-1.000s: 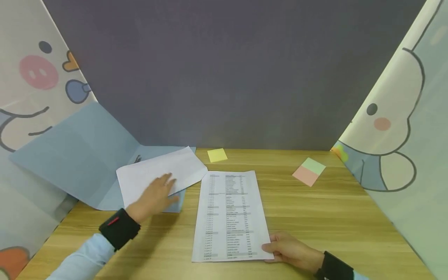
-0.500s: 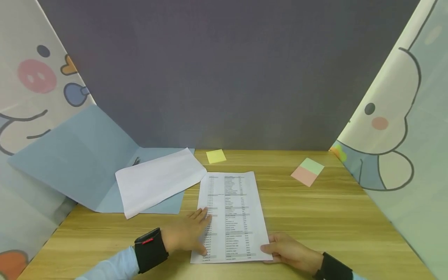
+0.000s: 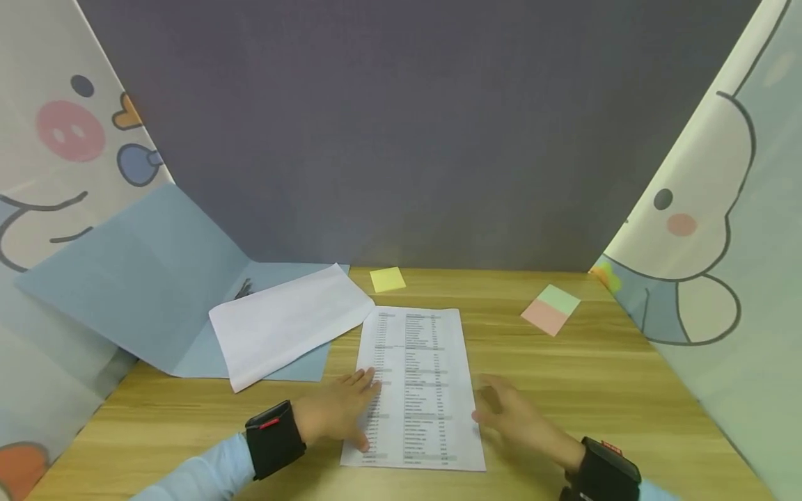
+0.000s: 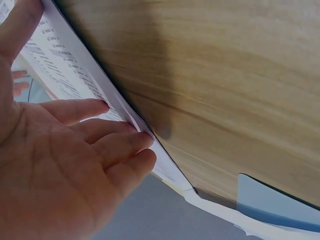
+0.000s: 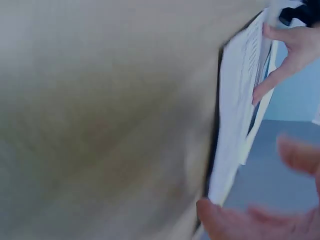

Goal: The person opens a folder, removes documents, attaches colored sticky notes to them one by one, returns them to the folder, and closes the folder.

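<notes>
A printed sheet of paper [image 3: 416, 390] with rows of text and grey bands lies upright to the viewer on the table. Along its left edge, my left hand [image 3: 335, 412] rests with spread fingers, the fingertips over the paper's margin. In the left wrist view, those fingers [image 4: 122, 150] reach the sheet's edge, fairly straight. My right hand [image 3: 523, 421] is beside the sheet's right edge, thumb and fingers parted, holding nothing. The right wrist view shows it blurred, with a fingertip [image 5: 207, 210] near the paper's corner.
A blue folder [image 3: 144, 278] stands half unfolded at the left, with a white sheet [image 3: 291, 323] across it and a dark metal clip [image 3: 244, 288] inside. A yellow sticky note [image 3: 388, 280] lies behind the printed sheet; pink and green notes [image 3: 551, 309] lie right. A grey panel [image 3: 413, 139] closes the back.
My left hand has moved from the white sheet on the folder to the printed sheet's left edge. My right hand has let go of the lower right corner and moved up slightly.
</notes>
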`<state>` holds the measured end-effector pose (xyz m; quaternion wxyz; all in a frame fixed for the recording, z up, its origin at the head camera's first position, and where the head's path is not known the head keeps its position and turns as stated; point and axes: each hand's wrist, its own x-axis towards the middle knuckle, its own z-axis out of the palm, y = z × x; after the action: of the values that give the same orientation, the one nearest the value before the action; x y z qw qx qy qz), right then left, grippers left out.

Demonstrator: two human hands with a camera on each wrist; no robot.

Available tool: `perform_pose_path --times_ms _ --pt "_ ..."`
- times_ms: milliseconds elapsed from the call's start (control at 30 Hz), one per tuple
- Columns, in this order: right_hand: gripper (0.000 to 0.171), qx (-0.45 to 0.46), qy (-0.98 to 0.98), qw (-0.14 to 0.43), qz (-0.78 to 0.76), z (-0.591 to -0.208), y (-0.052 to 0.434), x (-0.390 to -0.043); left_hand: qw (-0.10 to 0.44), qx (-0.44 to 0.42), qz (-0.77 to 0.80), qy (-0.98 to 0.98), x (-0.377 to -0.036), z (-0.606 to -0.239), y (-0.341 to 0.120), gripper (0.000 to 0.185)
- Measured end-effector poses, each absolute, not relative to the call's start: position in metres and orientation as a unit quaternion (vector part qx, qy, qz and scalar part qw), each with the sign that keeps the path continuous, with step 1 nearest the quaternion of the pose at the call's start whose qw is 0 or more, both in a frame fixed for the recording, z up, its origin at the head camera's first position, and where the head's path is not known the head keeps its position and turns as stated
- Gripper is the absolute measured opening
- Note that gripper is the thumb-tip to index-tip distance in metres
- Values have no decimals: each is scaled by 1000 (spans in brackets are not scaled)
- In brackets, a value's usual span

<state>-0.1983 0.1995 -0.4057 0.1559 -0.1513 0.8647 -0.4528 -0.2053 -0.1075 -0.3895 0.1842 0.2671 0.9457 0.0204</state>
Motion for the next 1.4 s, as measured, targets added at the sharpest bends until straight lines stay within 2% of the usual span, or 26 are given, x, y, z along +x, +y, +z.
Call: perform_pose_path --times_ms 67,133,267,800,967,1067,1167,1267,1400 --pt "65 -205 889 145 -382 -403 192 -200 185 267 24 945 -205 -389 -109 99" --pt "66 -254 896 160 -328 -404 185 -201 186 267 27 945 -204 -388 -109 98" --pt "70 -302 910 162 -234 -410 176 -201 188 268 35 944 -204 -388 -110 98" --pt "70 -313 913 149 -215 -414 173 -205 191 261 48 945 -208 -388 -109 98" --pt "77 -301 905 166 -250 -412 178 -211 186 265 68 944 -205 -388 -112 90" --pt "75 -267 910 133 -287 -409 188 -228 178 275 78 942 -202 -386 -115 81" --pt "64 -228 926 77 -292 -403 209 -260 176 286 81 939 -198 -381 -116 74" --pt "45 -216 950 19 -226 -399 240 -299 179 297 85 934 -193 -377 -114 68" --pt "37 -183 975 -9 -126 -401 282 -338 177 309 88 930 -186 -377 -111 65"
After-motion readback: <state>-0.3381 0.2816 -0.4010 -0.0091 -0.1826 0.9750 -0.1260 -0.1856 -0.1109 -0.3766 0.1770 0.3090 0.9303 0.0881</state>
